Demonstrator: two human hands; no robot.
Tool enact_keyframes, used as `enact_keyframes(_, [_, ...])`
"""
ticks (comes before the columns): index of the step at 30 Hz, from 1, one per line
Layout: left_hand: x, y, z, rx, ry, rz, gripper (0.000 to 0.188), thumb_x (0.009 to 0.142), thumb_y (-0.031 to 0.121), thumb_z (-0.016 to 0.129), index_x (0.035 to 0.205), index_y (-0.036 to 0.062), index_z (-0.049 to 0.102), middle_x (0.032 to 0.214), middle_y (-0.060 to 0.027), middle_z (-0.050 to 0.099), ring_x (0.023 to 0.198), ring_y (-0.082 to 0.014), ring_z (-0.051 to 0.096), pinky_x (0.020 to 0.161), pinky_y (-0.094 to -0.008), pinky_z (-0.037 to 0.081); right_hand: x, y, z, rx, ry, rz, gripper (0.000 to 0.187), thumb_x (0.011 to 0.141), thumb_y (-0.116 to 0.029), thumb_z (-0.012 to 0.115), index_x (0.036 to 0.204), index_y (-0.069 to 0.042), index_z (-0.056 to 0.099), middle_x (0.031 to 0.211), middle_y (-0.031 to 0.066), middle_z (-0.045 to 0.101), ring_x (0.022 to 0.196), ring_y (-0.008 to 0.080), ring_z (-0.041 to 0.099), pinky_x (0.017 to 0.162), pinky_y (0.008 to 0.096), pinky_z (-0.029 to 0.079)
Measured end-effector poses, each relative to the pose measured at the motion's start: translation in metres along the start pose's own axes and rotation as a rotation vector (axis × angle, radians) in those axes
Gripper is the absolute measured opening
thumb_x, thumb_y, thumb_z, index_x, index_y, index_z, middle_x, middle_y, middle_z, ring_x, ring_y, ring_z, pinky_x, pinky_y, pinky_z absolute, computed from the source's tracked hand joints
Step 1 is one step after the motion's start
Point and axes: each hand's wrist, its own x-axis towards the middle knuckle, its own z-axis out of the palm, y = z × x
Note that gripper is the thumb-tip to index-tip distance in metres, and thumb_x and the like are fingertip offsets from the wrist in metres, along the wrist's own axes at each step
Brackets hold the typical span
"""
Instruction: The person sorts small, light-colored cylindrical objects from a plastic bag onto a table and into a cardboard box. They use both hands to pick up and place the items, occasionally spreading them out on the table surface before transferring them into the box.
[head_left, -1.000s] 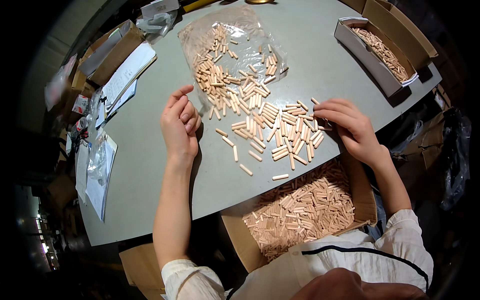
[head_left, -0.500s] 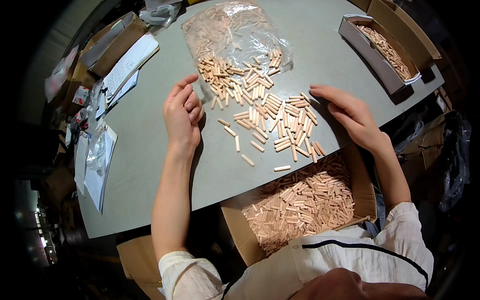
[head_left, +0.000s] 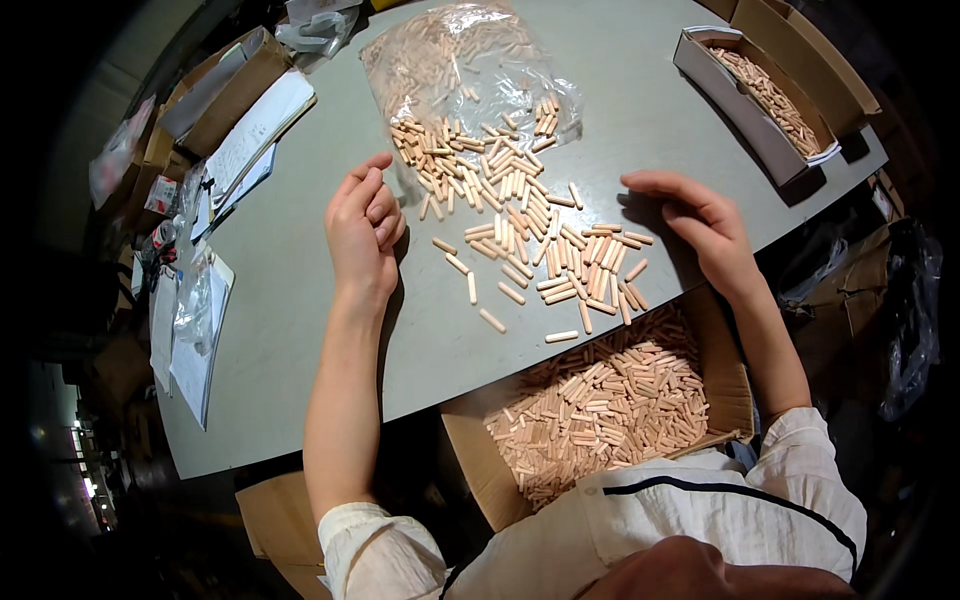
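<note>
Grey table (head_left: 300,330), papers at frame left. My left hand (head_left: 365,225) rests loosely curled, gripping nothing I can see. Centre: dowels (head_left: 530,235) spill from an open bag (head_left: 460,70), many loose. My right hand (head_left: 700,225) hovers beside them, fingers spread, empty. Lower centre, box (head_left: 600,410) looks well filled; plenty left to clear, I judge.

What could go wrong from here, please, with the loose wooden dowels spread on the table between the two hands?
Loose dowels lie near the table edge, above the open cardboard box; a careless sweep by the right hand might send some past the box onto the floor. The clear plastic bag lies open, so more dowels could spill out. The left hand is curled beside the pile, and a nudge may scatter round pins leftward.
</note>
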Motion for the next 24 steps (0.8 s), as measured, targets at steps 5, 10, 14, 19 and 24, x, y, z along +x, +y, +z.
enact_keyframes(5, [-0.001, 0.002, 0.000, 0.012, 0.004, -0.008, 0.024, 0.107, 0.016, 0.052, 0.125, 0.0001, 0.058, 0.063, 0.0084, 0.034, 0.047, -0.0032, 0.025, 0.045, -0.0218, 0.021, 0.001, -0.014, 0.010, -0.278, -0.137, -0.118, 0.043, 0.090, 0.010, 0.053, 0.128, -0.002, 0.069, 0.134, 0.0137, 0.067, 0.126, 0.0250, 0.063, 0.107, 0.0358, 0.048])
enact_keyframes(10, [-0.001, -0.001, 0.004, 0.073, -0.007, 0.015, 0.023, 0.107, 0.015, 0.054, 0.122, -0.0005, 0.061, 0.063, 0.0088, 0.034, 0.048, -0.0021, 0.027, 0.045, -0.0209, 0.022, 0.012, -0.021, 0.016, -0.497, -0.207, -0.247, 0.023, 0.090, 0.000, 0.069, 0.112, -0.004, 0.074, 0.122, 0.0092, 0.069, 0.116, 0.0269, 0.062, 0.100, 0.0384, 0.049])
enact_keyframes(14, [-0.004, -0.003, 0.007, 0.098, -0.034, 0.044, 0.023, 0.106, 0.014, 0.056, 0.121, -0.0010, 0.063, 0.064, 0.0093, 0.035, 0.050, -0.0013, 0.028, 0.045, -0.0200, 0.021, 0.029, -0.020, 0.023, -0.602, -0.210, -0.305, 0.012, 0.088, -0.005, 0.074, 0.099, -0.003, 0.071, 0.111, 0.0085, 0.068, 0.112, 0.0296, 0.059, 0.095, 0.0403, 0.049])
enact_keyframes(19, [-0.013, -0.008, 0.009, 0.176, -0.109, 0.126, 0.022, 0.105, 0.016, 0.058, 0.118, -0.0007, 0.066, 0.064, 0.0103, 0.039, 0.052, 0.0003, 0.028, 0.047, -0.0202, 0.020, 0.037, -0.024, 0.030, -0.757, -0.233, -0.407, 0.011, 0.086, -0.004, 0.074, 0.093, -0.002, 0.066, 0.104, 0.0105, 0.066, 0.111, 0.0335, 0.057, 0.094, 0.0431, 0.050])
enact_keyframes(24, [-0.027, -0.015, 0.024, 0.301, -0.257, 0.229, 0.019, 0.106, 0.015, 0.058, 0.113, 0.0020, 0.069, 0.069, 0.0105, 0.045, 0.056, 0.0008, 0.034, 0.051, -0.0200, 0.024, 0.029, -0.029, 0.035, -0.887, -0.228, -0.354, 0.013, 0.088, -0.004, 0.070, 0.098, -0.002, 0.061, 0.109, 0.0130, 0.062, 0.117, 0.0364, 0.054, 0.097, 0.0443, 0.048])
